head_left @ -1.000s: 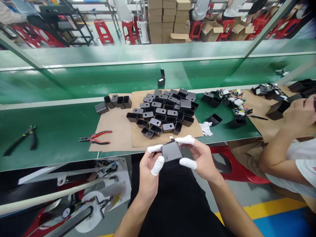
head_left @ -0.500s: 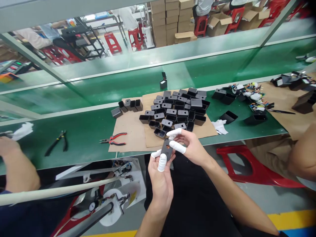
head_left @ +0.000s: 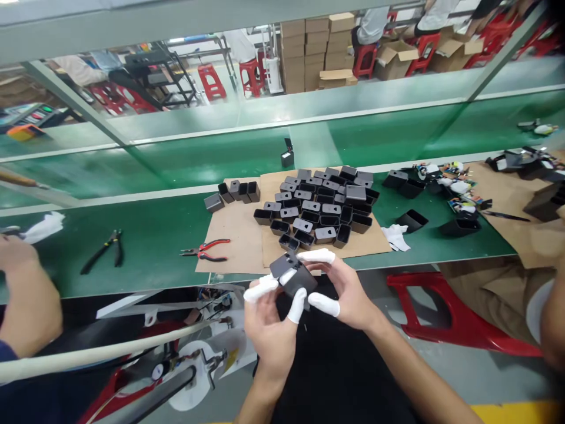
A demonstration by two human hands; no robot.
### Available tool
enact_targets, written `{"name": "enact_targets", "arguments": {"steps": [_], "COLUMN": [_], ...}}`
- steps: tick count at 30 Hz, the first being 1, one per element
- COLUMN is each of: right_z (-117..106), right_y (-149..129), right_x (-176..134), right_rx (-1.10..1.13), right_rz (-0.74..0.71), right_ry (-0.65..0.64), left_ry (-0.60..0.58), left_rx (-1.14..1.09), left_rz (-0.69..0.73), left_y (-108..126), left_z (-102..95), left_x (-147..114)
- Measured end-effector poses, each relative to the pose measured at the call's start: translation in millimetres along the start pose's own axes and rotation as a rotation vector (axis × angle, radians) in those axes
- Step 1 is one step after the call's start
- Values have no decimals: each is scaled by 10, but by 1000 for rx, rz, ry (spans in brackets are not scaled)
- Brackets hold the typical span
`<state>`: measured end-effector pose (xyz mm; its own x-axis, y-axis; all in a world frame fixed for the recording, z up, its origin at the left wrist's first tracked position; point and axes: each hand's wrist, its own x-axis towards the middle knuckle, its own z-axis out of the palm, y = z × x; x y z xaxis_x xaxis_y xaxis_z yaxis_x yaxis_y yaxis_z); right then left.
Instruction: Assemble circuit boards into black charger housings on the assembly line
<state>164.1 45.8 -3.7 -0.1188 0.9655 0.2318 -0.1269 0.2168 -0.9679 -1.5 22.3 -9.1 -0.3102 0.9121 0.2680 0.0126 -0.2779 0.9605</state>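
Just off the bench's front edge, a small black plastic housing (head_left: 296, 280) is held between both hands, turned with a broad side up. My left hand (head_left: 272, 318) grips its left and lower side, with white finger cots on thumb and forefinger. My right hand (head_left: 342, 288), also in white finger cots, closes on its right side and top corner. Beyond the hands, many similar black housings (head_left: 325, 235) stand packed together on brown cardboard (head_left: 241, 247). Some show open tops, others an end face with a small cutout.
Red-handled pliers (head_left: 205, 251) lie on the cardboard, black pliers (head_left: 103, 250) farther left. One black unit (head_left: 287, 158) stands at the back. Crumpled white cloth (head_left: 396, 237), housings and wired parts (head_left: 459, 187) lie right. Co-workers' arms (head_left: 33, 294) show at both sides; a red stool (head_left: 459, 330) is right.
The black housing has been turned in my hands, from a narrow face with an orange spot to a broad side. My left hand has opened wider around it and shifted slightly left.
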Motion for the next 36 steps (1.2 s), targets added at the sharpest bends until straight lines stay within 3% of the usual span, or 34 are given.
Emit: {"name": "enact_targets", "arguments": {"steps": [2,4,8,22,29,36], "right_z": [86,158,202,93,38,121], "right_y": [4,-2,-37,-95,-149,-184], "right_x": [-81,-113,-73,-154,-183,-250], "right_rx": [-22,-32,-34,-11,-71,-191], "right_rz": [16,36,88,-6,-28,-240], "right_ry": [121,207,292,354,240,389], "left_ry": [-32,-113,-179,-211,-188,-161], "left_rx": [193,301,396,487,435,446], "left_rz": [278,458,600,623,647,625], "left_y": [-66,-114,-118,-117,-139,-208], "left_z": [-78,-123,-111,-8,79,57], "left_x": [-7,0,44,140,97,26]}}
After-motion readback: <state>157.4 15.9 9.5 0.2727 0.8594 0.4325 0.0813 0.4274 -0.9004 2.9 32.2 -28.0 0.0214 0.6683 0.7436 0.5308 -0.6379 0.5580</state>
